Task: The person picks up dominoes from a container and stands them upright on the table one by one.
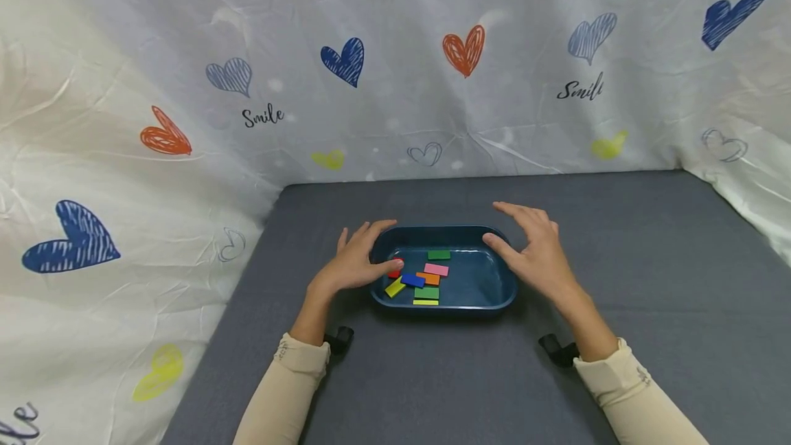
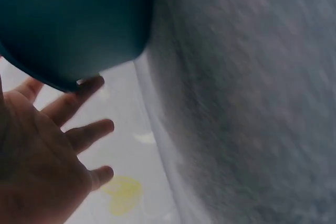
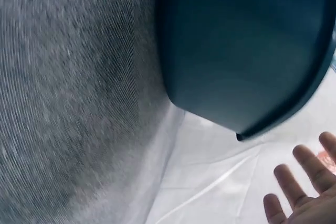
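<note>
Head view. Counter (image 1: 445,376), grey, cloth-covered. On it, one tray (image 1: 472,283), dark teal, oblong, rounded corners. Contents, mostly in the tray's left half: green piece (image 1: 439,255), nearest the far wall; pink piece (image 1: 437,270); orange piece (image 1: 431,279), just below the pink; blue piece (image 1: 413,281), beside the orange; yellow piece (image 1: 394,288), slanted; second green piece (image 1: 427,292); second yellow piece (image 1: 425,303), by the near wall; red piece (image 1: 393,273), partly hidden by a thumb. Left hand (image 1: 352,261): at the tray's left end, fingers extended, thumb reaching over the rim; grasps nothing; contact with the red piece cannot be told. Right hand (image 1: 539,253): at the right end, fingers and thumb spread, released. Backdrop: white sheet (image 1: 395,108), printed with hearts and "Smile".

Left wrist view. Tray's outer wall, upper left; left hand below, fingers splayed, one fingertip overlapping the rim's edge, contact uncertain.

Right wrist view. Tray's outer wall, upper right; right hand, lower right corner, partly cropped, fingers apart, holding nothing.
</note>
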